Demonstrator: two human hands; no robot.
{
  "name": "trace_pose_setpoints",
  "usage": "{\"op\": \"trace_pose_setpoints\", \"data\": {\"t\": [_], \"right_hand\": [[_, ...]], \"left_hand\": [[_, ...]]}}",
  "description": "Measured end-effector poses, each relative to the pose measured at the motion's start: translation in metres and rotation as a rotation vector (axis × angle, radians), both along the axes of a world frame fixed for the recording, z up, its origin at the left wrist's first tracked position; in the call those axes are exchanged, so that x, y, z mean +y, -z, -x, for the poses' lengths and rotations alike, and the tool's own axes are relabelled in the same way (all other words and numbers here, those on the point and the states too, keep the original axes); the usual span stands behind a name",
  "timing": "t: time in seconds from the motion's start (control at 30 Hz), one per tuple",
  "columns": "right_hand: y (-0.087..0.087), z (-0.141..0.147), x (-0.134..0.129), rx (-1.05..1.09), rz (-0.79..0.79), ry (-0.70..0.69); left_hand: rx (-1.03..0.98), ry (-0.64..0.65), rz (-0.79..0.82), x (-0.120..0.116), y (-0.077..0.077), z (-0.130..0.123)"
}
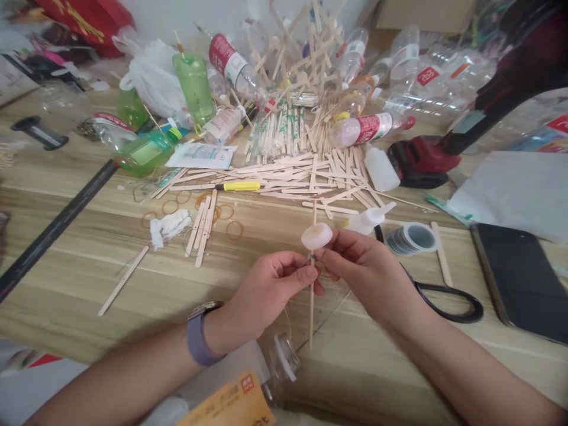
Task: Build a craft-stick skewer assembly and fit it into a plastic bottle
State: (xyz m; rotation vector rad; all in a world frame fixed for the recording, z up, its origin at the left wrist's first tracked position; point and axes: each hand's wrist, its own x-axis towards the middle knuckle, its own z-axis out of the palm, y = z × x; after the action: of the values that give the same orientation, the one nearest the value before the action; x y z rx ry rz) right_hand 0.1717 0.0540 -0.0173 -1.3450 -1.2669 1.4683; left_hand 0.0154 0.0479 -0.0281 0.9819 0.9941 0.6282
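Observation:
Between my two hands a thin wooden stick [312, 319] stands nearly upright, with a white bottle cap [316, 236] on its upper part. My left hand [277, 284] pinches the stick just below the cap, thumb against it. The fingertips of my right hand [359, 260] are closed at the same spot, beside the cap and a dark winding around the stick. A fine thread or wire hangs from under my left hand; which fingers grip it is hidden. Just beyond my right hand lie a small white glue bottle [368, 219] and a spool [412, 238].
Scissors [448, 300] and a black phone [521, 278] lie at the right. Ahead are piled craft sticks [284, 174], a yellow-handled tool [241, 186], rubber bands [235, 229] and plastic bottles [364, 128]. A clear bottle with an orange label [231, 405] lies at the near edge.

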Motion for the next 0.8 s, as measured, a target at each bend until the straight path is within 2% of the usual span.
{"op": "trace_pose_setpoints", "data": {"t": [0.37,0.47,0.53,0.6,0.67,0.73,0.8], "right_hand": [[0.0,-0.004,0.0,0.07,0.031,0.017],[-0.005,-0.006,0.001,0.066,0.024,0.031],[-0.008,-0.008,0.003,0.043,-0.001,0.046],[-0.009,-0.008,0.004,0.016,-0.018,0.056],[-0.011,-0.008,0.005,-0.001,-0.017,0.051],[-0.011,-0.007,0.005,-0.006,-0.004,0.045],[-0.012,-0.007,0.004,-0.006,0.006,0.043]], "left_hand": [[-0.033,0.002,-0.001,0.002,0.0,-0.005],[0.009,0.063,-0.118,0.002,-0.003,-0.003],[0.158,0.114,-0.308,0.004,-0.012,0.002],[0.489,0.144,-0.558,0.007,-0.026,0.012],[0.804,0.258,-0.77,0.009,-0.043,0.025],[1.1,0.36,-0.781,0.006,-0.057,0.039],[1.254,0.454,-0.708,-0.003,-0.063,0.052]]}}
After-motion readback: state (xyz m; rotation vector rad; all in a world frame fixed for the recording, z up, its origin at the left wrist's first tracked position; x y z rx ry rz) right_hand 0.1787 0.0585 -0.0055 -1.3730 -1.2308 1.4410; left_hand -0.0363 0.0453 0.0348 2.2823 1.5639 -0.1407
